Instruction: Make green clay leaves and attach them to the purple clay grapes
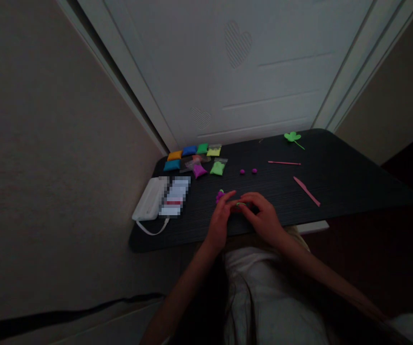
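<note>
My left hand (221, 219) is over the front of the dark table, its visible fingers stretched out toward my right hand. My right hand (266, 216) is closed, thumb and fingers pinching a thin light-green strip of modelling clay (241, 204) against the left fingers. How far the strip runs on behind the fingers is hidden. Just beyond my left fingers lies a small cluster of purple clay balls (219, 195) with a green bit on top, partly covered by the hand. Two loose purple clay balls (242, 171) rest farther back.
Several clay packets (189, 150) lie at the back left, with an opened light-green packet (218, 167) nearby. A phone (175, 196) and white case (151, 199) sit left. Pink tools (306, 190) and a green clover shape (292, 137) lie right. A white door (264, 86) stands behind.
</note>
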The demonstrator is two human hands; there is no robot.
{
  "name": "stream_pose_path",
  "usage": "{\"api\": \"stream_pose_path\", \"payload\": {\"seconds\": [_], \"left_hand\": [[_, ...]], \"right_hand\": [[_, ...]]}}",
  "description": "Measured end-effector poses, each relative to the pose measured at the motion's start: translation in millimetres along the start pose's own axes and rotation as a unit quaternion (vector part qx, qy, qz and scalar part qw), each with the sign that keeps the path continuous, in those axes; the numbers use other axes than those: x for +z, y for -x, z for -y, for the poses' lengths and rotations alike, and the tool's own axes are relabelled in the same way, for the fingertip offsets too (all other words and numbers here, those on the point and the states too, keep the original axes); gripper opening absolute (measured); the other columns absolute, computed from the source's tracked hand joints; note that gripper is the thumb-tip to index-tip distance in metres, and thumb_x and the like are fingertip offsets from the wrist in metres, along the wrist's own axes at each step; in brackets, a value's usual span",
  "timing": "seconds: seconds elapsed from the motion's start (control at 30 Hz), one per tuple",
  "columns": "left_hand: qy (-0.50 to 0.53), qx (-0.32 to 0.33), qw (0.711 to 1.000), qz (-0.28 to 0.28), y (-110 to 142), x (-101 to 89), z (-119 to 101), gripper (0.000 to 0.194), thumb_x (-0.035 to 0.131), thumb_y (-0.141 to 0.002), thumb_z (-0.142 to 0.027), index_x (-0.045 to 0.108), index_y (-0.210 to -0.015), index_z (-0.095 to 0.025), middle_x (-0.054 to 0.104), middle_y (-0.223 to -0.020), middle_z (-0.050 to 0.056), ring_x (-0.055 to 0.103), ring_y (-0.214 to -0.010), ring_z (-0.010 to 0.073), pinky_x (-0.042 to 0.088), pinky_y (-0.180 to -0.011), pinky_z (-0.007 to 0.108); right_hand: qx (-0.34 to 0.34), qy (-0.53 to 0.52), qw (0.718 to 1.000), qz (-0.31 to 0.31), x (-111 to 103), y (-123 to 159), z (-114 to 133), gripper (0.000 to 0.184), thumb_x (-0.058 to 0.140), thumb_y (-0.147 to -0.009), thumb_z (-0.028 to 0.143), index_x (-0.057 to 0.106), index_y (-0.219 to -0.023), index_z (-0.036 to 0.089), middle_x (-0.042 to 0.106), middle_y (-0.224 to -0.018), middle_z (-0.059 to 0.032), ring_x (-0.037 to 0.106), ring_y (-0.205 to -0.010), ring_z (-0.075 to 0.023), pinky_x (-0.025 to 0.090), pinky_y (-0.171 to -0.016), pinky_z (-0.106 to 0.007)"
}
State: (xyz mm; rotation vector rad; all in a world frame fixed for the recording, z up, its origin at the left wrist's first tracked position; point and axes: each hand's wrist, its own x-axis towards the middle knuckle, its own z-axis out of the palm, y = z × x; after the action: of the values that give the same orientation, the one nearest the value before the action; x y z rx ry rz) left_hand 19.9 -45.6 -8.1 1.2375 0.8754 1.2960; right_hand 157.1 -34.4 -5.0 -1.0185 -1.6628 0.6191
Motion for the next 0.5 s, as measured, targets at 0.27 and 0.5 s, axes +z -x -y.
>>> {"api": "stream_pose_path", "payload": {"seconds": [0.27, 0.5], "left_hand": [[0.012, -0.003, 1.0, 0.002, 0.5, 1.9, -2.4, 0.042, 0.038, -0.085, -0.045, 0.047, -0.118, -0.021, 0.063, -0.104, 0.008, 0.057, -0.097, 0.0215, 0.036, -0.094, 0.041], [0.004, -0.003, 1.0, 0.01, 0.0, -0.5, -0.2, 0.041, 0.037, -0.085, -0.044, 0.048, -0.116, -0.02, 0.063, -0.102, 0.008, 0.057, -0.097, 0.0211, 0.037, -0.093, 0.039]], "right_hand": [[-0.028, 0.027, 0.999, 0.001, 2.2, 1.6, -1.0, 0.013, 0.054, -0.079, 0.018, 0.059, -0.091, 0.021, 0.059, -0.096, -0.0059, 0.054, -0.095, -0.0187, 0.045, -0.08, -0.034], [-0.007, 0.028, 0.999, 0.016, 1.8, 0.7, 1.1, 0.012, 0.055, -0.079, 0.02, 0.059, -0.09, 0.021, 0.062, -0.09, -0.0041, 0.057, -0.085, -0.0176, 0.046, -0.078, -0.032]]}}
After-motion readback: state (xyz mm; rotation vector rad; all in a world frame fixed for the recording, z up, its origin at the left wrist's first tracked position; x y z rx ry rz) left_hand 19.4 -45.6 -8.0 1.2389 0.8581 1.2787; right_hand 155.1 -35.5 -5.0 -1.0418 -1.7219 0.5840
